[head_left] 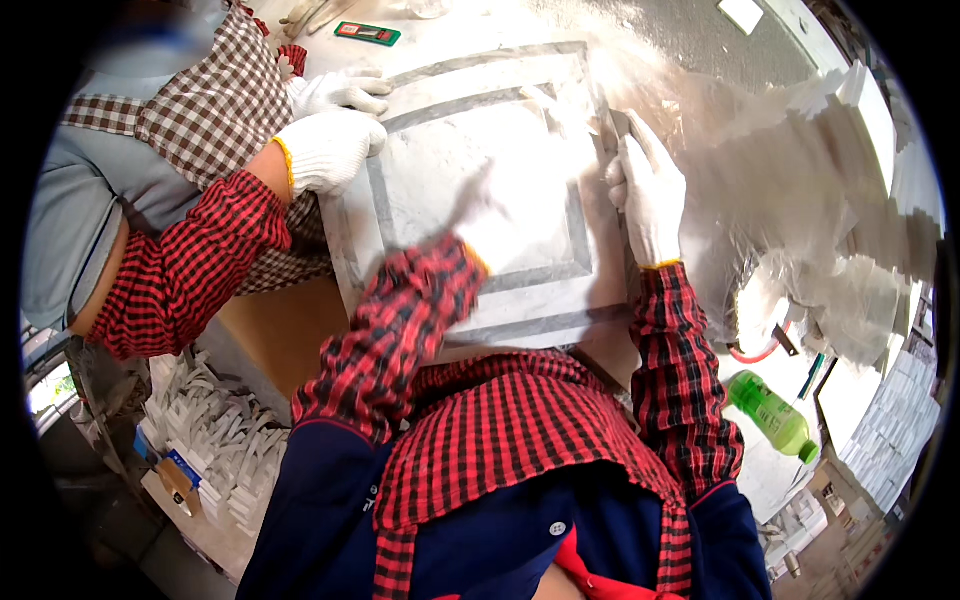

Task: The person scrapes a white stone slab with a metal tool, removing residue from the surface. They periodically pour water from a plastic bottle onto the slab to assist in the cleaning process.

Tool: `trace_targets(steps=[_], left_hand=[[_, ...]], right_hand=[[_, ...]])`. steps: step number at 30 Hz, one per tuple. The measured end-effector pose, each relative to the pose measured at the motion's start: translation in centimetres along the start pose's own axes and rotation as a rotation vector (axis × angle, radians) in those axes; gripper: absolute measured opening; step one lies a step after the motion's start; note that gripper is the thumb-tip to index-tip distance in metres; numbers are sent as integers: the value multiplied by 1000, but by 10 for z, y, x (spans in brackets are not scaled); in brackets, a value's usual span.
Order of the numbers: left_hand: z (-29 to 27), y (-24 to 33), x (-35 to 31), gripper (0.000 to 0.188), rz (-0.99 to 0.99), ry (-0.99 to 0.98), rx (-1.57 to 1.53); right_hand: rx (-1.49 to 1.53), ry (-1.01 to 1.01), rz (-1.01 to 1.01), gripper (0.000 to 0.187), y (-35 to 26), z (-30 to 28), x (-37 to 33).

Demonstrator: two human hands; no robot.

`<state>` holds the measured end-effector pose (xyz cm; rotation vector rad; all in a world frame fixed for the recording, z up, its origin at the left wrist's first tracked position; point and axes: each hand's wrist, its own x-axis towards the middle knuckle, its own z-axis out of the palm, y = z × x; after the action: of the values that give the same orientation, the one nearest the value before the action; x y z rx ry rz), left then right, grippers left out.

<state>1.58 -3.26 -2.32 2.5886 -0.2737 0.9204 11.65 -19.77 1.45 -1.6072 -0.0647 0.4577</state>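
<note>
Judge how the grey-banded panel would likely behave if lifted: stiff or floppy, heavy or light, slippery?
The panel would probably stay stiff, as its face looks flat and stone-like. It may be heavy for its size if solid stone, though its thickness is hard to tell. Its face looks smooth, so it could slide under the gloved right hand.

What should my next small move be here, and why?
I'd probably steady the panel at its right edge with the right hand: it is already at that edge, the left hand is blurred over the middle, and a co-worker's gloved hands are at the left edge.
</note>
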Motion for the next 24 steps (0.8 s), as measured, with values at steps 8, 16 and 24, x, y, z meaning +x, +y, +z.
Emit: trace_targets(steps=[8,16,24], left_hand=[[-28,66,-19,41,-30,-300,-297],[-2,114,-6,32,173,-715,-192],[-14,40,-2,40,53,-227,-227]], right_hand=[[219,112,2,45,-4,-14,14],[41,63,61,47,-20,-19,9],[53,-22,125,45,-35,-20,1]])
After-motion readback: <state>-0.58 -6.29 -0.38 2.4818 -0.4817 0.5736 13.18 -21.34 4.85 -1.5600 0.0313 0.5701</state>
